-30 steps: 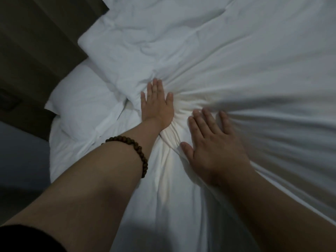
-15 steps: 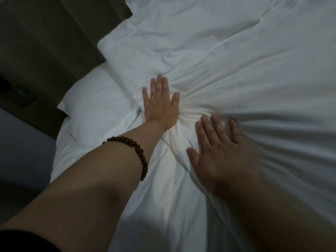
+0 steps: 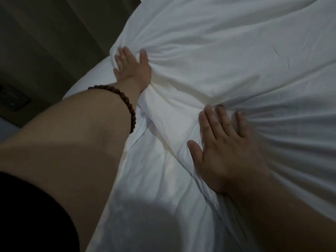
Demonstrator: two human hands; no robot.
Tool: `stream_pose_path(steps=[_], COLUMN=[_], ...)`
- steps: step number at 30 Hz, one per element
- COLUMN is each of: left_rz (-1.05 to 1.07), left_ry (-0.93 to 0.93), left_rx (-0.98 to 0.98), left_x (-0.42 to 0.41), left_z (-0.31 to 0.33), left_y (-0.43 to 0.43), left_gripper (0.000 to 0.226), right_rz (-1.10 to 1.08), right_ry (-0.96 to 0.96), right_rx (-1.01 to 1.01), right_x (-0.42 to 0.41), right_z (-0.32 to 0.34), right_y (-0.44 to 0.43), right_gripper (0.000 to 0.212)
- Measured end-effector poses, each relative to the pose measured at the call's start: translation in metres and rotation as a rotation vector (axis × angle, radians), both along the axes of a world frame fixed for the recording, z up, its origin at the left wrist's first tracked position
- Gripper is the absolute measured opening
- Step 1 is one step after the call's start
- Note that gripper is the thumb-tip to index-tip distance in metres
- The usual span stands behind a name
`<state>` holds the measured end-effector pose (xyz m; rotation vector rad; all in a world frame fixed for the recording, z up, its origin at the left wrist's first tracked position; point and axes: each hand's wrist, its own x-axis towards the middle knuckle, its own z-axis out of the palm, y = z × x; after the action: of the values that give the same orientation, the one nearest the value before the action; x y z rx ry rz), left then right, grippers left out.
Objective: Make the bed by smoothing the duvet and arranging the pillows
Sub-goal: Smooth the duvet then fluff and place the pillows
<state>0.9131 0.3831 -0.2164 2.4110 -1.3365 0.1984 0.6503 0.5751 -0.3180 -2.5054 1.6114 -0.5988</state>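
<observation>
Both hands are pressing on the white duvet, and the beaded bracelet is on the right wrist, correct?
No. The head view shows the beaded bracelet on the left wrist. The left hand and right hand do press on the white duvet.

Dim bedroom, rumpled white duvet (image 3: 227, 51) spread wide, white pillow (image 3: 92, 77) at its edge, dark panelled wall (image 3: 54, 42) behind, dark wall plate (image 3: 15, 100) set low.

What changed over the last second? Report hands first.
The left hand slid away from the right hand, up to the edge of the duvet by the pillow, widening the gap. Nothing gripped or released. Both palms stay flat on the duvet.
</observation>
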Motion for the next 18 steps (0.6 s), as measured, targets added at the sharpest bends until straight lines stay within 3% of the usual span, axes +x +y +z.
stream_pose_path(steps=[4,10,16,18], left_rz=[-0.051,0.037,0.016,0.003], left_ry=[0.291,0.737,0.760,0.821], left_rx=[-0.030,-0.207,-0.207,-0.198], left_x=[0.021,0.049,0.033,0.029], left_z=[0.000,0.006,0.017,0.029], left_y=[-0.024,-0.035,-0.017,-0.005], left_gripper=[0.089,0.103,0.101,0.111], right_rz=[-0.017,-0.018,-0.013,0.014], right_ry=[-0.033,-0.010,0.019,0.034], right_rx=[0.001,0.006,0.159,0.222], right_x=[0.018,0.023,0.022,0.017], right_z=[0.000,0.001,0.016,0.025], right_y=[-0.020,-0.023,-0.013,-0.007], right_gripper=[0.079,0.080,0.080,0.080])
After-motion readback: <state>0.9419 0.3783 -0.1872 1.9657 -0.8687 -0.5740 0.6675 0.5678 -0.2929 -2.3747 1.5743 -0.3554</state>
